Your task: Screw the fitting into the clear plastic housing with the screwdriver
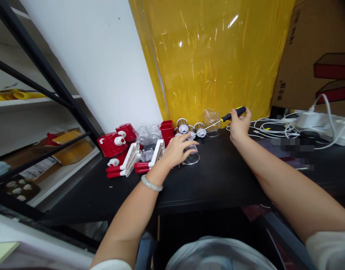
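Note:
My right hand [240, 125] is closed around the black and yellow handle of a screwdriver [227, 116]. Its long metal shaft slants down to the left, and the tip ends close to the fingers of my left hand [178, 149]. That left hand has its fingers apart, just over a clear plastic piece with a round rim [192, 159]; whether it touches the piece I cannot tell. Behind the left hand lie several metal drums with white ends [200, 129]. To its left are white frames with red handles [130, 160] and red plastic housings [112, 144].
More clear plastic parts [147, 132] and a red square hopper [167, 129] stand at the back. White cables [276, 127] and a power strip [344, 131] lie right on the black table [211, 183]. A black-framed shelf [48, 90] is at left, a yellow-wrapped panel [214, 56] behind.

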A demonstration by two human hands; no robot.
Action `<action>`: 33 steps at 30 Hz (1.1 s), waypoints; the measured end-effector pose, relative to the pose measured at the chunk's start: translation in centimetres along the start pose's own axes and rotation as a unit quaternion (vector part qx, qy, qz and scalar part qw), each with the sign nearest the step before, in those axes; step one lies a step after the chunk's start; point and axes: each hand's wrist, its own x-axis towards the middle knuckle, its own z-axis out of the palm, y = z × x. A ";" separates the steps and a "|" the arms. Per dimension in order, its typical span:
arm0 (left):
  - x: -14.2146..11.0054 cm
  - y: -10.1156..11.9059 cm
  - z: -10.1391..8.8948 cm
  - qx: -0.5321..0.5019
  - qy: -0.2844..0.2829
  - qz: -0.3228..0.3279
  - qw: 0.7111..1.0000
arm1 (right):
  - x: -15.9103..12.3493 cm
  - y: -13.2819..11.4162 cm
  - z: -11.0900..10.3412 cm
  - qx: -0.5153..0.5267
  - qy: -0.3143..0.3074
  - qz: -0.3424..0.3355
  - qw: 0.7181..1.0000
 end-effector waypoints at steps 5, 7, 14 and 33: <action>0.0 0.0 0.0 0.004 0.000 0.001 1.000 | -0.4 -0.1 0.1 0.021 -0.007 -0.002 1.000; 0.0 0.0 0.0 0.002 0.000 0.000 1.000 | -0.4 -0.1 0.1 0.021 -0.007 0.004 1.000; -0.1 -0.1 0.1 -0.006 0.006 0.000 1.000 | 0.0 0.2 0.0 -0.009 0.011 -0.009 1.000; -0.1 -0.1 0.1 -0.003 0.009 0.003 1.000 | 0.3 0.1 0.1 0.004 0.004 0.042 0.999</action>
